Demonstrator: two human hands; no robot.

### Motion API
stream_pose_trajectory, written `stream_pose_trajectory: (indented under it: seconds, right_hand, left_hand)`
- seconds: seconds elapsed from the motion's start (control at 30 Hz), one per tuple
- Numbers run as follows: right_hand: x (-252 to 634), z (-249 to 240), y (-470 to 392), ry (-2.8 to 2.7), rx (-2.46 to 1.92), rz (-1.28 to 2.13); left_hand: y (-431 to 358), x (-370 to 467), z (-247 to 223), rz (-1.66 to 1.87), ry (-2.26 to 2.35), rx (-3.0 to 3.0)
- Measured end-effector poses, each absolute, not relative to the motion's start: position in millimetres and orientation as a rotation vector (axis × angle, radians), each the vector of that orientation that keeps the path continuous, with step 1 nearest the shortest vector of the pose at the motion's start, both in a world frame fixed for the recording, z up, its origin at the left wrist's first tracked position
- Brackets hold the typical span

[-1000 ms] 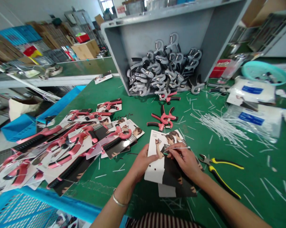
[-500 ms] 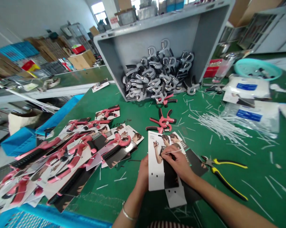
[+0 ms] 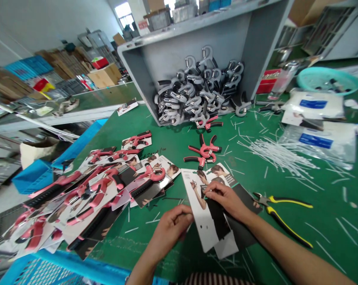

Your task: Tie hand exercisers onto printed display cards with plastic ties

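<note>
A printed card [image 3: 198, 202] with a white strip and small holes stands tilted in front of me, over more cards [image 3: 244, 198] on the green table. My left hand [image 3: 176, 223] is at its left edge, fingers curled; what they pinch, if anything, is hidden. My right hand [image 3: 223, 198] lies over the card's upper right part with fingers bent together; any small thing between the fingertips cannot be made out. Just beyond the cards lie pink hand grips [image 3: 207, 148]. Pliers with yellow and black handles [image 3: 274, 209] lie to the right of my right hand.
Cards with pink grips [image 3: 98, 190] are piled at the left, above a blue basket [image 3: 57, 273]. A grey crate [image 3: 250, 51] full of grey grips stands at the back. White ties [image 3: 280, 158], plastic bags [image 3: 318, 138] and a turquoise bowl [image 3: 329, 81] are at the right.
My left hand has come out from behind the card to its left edge. The card has tilted, its lower end shifting right. A white tie seen at my right fingertips no longer shows.
</note>
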State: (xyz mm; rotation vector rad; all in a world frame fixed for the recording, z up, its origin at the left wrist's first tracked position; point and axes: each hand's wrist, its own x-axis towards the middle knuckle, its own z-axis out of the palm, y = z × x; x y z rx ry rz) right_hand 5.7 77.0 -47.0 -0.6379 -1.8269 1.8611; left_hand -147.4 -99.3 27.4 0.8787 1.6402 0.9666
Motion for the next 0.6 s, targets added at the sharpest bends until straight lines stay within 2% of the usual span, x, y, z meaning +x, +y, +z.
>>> stream_pose_trajectory:
  seconds: [0.07, 0.3, 0.6]
  right_hand:
    - [6, -48, 78, -1.716, -0.675, 1.972]
    - [7, -53, 79, -1.603, -0.675, 2.037]
    - [7, -58, 80, -1.593, -0.668, 2.096]
  left_hand:
    - [-101, -147, 33, 1.028, 1.523, 0.924]
    - [-79, -137, 20, 1.065, 1.682, 1.622]
    - [-93, -124, 35, 0.927, 1.653, 1.454]
